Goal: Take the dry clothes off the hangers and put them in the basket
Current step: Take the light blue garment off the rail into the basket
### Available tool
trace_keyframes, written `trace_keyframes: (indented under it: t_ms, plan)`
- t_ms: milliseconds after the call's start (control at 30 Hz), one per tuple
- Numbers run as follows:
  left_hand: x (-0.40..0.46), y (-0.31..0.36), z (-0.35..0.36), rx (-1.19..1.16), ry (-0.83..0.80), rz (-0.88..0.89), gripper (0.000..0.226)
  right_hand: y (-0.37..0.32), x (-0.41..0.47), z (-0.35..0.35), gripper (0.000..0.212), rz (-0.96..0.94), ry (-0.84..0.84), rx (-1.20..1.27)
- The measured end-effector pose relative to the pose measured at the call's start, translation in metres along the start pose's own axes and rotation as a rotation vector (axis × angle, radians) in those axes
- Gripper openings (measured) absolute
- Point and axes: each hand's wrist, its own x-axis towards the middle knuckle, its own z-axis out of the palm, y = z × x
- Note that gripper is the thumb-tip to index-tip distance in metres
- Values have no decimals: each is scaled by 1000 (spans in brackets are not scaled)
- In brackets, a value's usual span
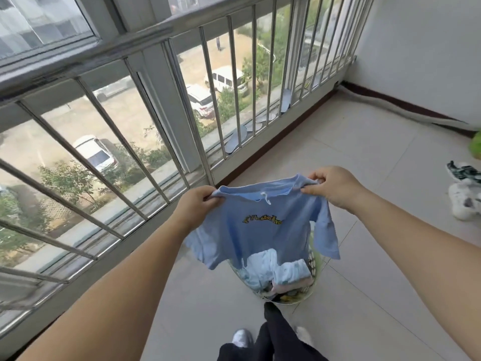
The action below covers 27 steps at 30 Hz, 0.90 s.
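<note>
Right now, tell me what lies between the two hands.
In the head view, only the blue T-shirt spans between the left hand and right hand, stretched by its shoulders above the basket.

Head-worn view, forward and downward

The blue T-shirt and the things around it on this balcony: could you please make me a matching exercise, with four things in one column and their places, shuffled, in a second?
Things:
1. blue T-shirt
2. basket
3. white sneakers
4. metal railing

Places:
A. on the tiled floor by the right edge of the view
B. held up by its shoulders between the left hand and the right hand
C. along the window side, on the left
D. on the floor under the held garment, with folded clothes inside

Pairs: 1-B, 2-D, 3-A, 4-C
</note>
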Motion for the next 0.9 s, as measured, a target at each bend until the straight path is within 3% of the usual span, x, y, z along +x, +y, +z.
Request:
trace_keyframes:
  t_ms: [100,267,500,667,900]
  plan:
    - [6,-4,0,-16,-29,4,27,7,-1,7,26,56,21,-71]
    - [17,-10,17,-32,-78,-21,27,24,-9,29,13,136,77,24]
    - [18,-1,63,-213,-75,-103,27,39,-21,68,17,276,341,16]
    - [4,23,91,-398,-190,-188,23,33,-31,100,40,238,242,8]
    - [-2,41,101,-532,-330,-268,20,23,-38,111,26,138,69,102]
